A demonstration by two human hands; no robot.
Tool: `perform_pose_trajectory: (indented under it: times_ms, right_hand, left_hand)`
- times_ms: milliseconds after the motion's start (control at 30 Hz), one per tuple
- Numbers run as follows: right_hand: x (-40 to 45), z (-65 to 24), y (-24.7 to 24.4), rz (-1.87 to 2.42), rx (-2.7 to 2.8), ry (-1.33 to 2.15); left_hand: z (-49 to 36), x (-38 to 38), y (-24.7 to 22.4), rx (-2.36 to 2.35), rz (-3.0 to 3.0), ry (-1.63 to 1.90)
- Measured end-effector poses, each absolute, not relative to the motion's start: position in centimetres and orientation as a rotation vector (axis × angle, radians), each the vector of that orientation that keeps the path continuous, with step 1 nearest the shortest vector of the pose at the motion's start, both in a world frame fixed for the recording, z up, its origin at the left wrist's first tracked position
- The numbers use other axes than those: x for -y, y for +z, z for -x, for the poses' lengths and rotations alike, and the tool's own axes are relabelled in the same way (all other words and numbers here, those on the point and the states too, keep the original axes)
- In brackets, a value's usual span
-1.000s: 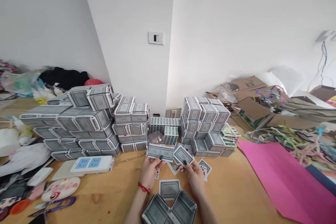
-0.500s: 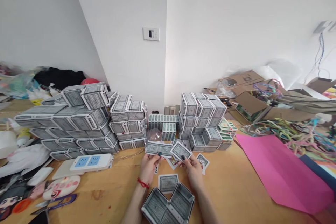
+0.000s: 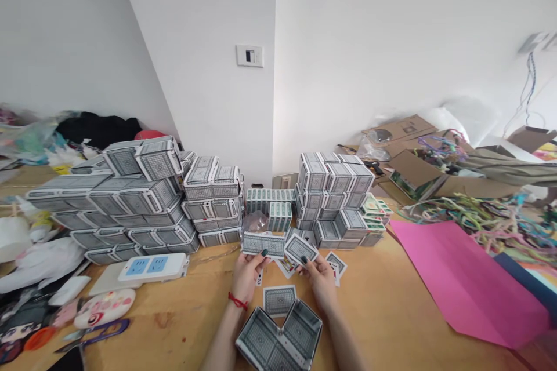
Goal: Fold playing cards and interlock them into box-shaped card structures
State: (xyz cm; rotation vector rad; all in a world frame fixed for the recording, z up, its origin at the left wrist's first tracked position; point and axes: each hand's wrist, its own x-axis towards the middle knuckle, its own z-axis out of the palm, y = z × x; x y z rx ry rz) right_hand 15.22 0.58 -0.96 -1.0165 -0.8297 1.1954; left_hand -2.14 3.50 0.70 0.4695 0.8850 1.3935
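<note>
The left hand [image 3: 244, 279] pinches a two-card strip [image 3: 263, 243] beside the single card [image 3: 300, 247] pinched by the right hand [image 3: 322, 281]; shifting either needs a light grip. A heart-shaped box [image 3: 260, 333] sits toward the near edge of the tabletop [image 3: 391, 313].

The table [image 3: 195, 324] is smooth yellowish wood, the pink sheet [image 3: 461, 278] matt paper, and the power strip [image 3: 154, 267] smooth white plastic.

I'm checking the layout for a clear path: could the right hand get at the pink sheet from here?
Probably yes: the right hand holds a card, but only bare tabletop seems to separate it from the pink sheet.
</note>
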Motion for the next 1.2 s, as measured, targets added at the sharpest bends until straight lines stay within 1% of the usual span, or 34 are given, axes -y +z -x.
perform_pose_trajectory:
  times_ms: [267,533,800,1033,1200]
  right_hand:
    - [-0.8,-15.3,-0.6,0.980,0.658,1.210]
    - [-0.7,-15.4,-0.8,1.045,0.673,1.142]
    - [-0.5,-15.3,-0.6,1.027,0.807,1.164]
    - [0.0,-14.6,0.7,1.082,0.980,1.201]
    - [-0.1,-14.5,0.6,1.103,0.982,1.174]
  left_hand:
    - [2.3,-3.3,1.0,-0.869,-0.648,1.332]
    - [2.7,-3.0,1.6,-0.819,-0.663,1.261]
    - [2.8,-3.8,0.9,-0.944,-0.666,1.300]
    - [2.7,-3.6,0.7,-1.045,-0.640,1.357]
    - [2.8,-3.7,0.0,-1.090,-0.727,1.344]
